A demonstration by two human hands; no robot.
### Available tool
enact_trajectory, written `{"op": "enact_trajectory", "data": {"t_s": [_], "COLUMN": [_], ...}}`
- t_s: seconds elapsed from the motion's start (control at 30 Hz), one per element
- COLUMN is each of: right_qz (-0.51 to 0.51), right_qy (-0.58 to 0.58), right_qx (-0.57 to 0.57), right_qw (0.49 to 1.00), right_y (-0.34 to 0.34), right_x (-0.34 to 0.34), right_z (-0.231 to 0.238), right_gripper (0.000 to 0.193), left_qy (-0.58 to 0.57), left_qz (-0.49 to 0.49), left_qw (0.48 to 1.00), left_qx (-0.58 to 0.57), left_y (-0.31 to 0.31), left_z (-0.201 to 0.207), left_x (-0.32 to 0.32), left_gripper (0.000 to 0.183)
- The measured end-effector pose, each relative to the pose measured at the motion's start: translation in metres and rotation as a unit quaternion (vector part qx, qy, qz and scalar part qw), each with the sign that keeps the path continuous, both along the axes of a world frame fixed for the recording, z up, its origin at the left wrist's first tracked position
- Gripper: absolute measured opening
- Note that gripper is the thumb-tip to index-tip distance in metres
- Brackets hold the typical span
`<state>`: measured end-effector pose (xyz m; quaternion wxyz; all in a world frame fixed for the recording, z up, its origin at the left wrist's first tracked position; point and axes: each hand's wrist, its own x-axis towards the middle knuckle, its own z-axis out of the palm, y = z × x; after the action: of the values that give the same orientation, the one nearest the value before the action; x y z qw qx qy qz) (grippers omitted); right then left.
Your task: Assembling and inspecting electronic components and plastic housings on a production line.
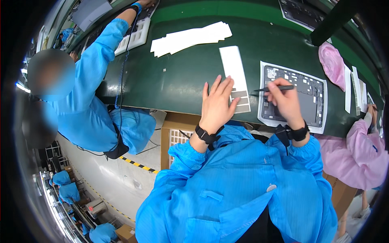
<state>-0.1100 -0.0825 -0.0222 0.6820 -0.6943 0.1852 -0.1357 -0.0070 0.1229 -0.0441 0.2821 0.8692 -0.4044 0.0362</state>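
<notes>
Fingers spread, my left hand (217,103) lies flat on a white backing strip (233,60) near the table's front edge. Grey rectangular pads (243,108) line the strip's near end, partly covered by that hand. In my right hand (287,103) is a pair of black tweezers (262,89), pinched between the fingers. Their tips point left, close to the strip's right edge; whether they grip anything is too small to tell. Beneath my right hand sits an opened tablet (312,99) with dark inner parts, resting in a white tray (325,107).
Fanned white strips (190,38) lie farther back on the green table (182,77). A person in blue (87,85) works at the left, a person in pink (352,160) at the right. A dark post (336,20) rises behind the tablet, near pink cloth (331,65). A blue coiled cord (117,99) hangs left.
</notes>
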Motion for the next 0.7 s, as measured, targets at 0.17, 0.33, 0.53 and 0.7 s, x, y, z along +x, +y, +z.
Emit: {"op": "enact_trajectory", "data": {"t_s": [0.17,0.33,0.53,0.7], "right_qz": [0.018,-0.001,-0.018,0.0], "right_qy": [0.013,0.028,-0.006,0.018], "right_qx": [-0.053,-0.142,-0.054,-0.193], "right_qw": [0.998,0.99,0.998,0.981], "right_y": [0.018,0.025,0.028,0.029], "right_x": [0.022,0.022,0.024,0.023], "right_z": [-0.014,-0.016,-0.026,-0.024], "right_gripper": [0.021,0.021,0.02,0.015], "left_qy": [0.028,0.014,0.018,0.019], "left_qz": [-0.08,-0.075,-0.073,-0.072], "left_qw": [0.996,0.997,0.997,0.997], "left_qx": [0.022,0.016,0.008,0.011], "left_y": [-0.005,-0.005,-0.005,-0.005], "left_z": [-0.003,-0.006,-0.006,-0.007], "left_x": [0.014,0.015,0.016,0.016], "left_gripper": [0.053,0.054,0.055,0.056]}}
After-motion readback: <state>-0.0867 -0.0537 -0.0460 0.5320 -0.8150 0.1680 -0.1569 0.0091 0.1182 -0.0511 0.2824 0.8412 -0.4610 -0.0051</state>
